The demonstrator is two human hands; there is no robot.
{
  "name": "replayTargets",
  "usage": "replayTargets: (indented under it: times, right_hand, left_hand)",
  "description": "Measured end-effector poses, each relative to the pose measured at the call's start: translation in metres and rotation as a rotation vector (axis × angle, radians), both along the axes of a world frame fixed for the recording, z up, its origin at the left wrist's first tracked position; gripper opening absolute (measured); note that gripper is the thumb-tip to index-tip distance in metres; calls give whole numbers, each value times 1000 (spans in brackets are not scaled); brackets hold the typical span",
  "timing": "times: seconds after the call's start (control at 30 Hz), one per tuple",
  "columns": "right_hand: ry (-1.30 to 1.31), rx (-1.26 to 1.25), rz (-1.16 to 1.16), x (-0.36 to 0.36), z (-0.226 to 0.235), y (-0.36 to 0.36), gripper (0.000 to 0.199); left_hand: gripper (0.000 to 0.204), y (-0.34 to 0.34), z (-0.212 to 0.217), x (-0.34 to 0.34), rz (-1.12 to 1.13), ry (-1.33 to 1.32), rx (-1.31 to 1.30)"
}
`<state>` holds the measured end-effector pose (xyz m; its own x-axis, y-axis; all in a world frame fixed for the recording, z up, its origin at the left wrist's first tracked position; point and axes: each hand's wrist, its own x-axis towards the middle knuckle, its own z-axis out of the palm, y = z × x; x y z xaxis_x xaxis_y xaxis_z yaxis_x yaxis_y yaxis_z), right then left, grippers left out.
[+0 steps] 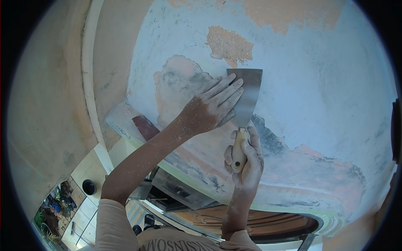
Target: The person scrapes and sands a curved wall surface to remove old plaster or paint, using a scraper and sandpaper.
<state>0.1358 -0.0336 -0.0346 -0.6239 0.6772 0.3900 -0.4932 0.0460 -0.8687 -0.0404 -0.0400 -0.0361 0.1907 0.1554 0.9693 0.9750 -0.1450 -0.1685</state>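
The right hand [246,161] is gripping the wooden handle of the scraper [246,98] — long axis running up from it — while the left hand [211,106], fingers outstretched, is pressing its metal blade flat against the peeling wall [318,92].

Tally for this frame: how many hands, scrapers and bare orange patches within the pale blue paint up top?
Hands: 2, left hand flat on the blade, right hand gripping the wooden handle
Scrapers: 1, scraper
Isolated orange patches: 1, orange patch
Total: 4
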Motion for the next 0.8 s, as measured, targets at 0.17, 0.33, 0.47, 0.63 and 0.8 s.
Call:
replayTargets:
  times: [0.17,0.33,0.47,0.63,0.8]
  right_hand:
    - [25,1,27,5,-2,5,49]
    - [31,-75,-31,1,4,0,48]
    - [26,-42,-48,3,7,1,51]
    - [15,0,-141,0,17,-5,54]
    - [12,20,-144,-2,17,-8,54]
  left_hand:
    - [50,3,-1,10,-90,-111,15]
    - [54,9,-2,10,-140,-160,27]
    - [55,13,-6,6,-133,-140,51]
    - [54,18,-1,7,-186,-198,76]
    - [55,18,6,0,-120,-174,104]
